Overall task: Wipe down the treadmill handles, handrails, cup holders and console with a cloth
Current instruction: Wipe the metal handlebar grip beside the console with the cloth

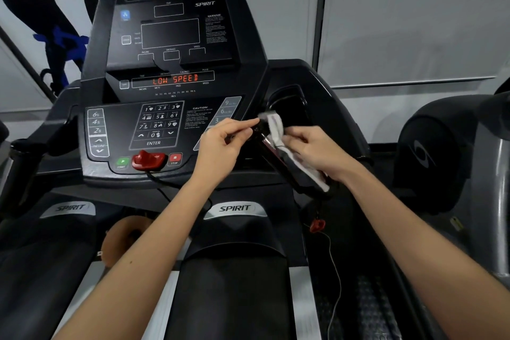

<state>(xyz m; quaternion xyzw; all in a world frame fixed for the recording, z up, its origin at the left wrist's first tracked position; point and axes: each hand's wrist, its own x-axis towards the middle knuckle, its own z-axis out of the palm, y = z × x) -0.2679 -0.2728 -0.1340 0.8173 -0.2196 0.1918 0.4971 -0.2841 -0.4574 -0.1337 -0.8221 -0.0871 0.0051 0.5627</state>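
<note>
A black treadmill console (165, 69) fills the middle, its display reading LOW SPEED. To its right is a dark cup holder (292, 110). A short black handle (278, 157) slants down from the console's right side. A white cloth (276, 127) is draped over that handle. My right hand (311, 152) grips the cloth against the handle. My left hand (226, 143) pinches the handle's upper end beside the cloth.
A red safety key (147, 160) sits between the START and STOP buttons, its cord ending in a red clip (317, 225). Another treadmill's grey housing (441, 152) stands at the right. The left handle (22, 152) is at the far left. The belt (231, 298) lies below.
</note>
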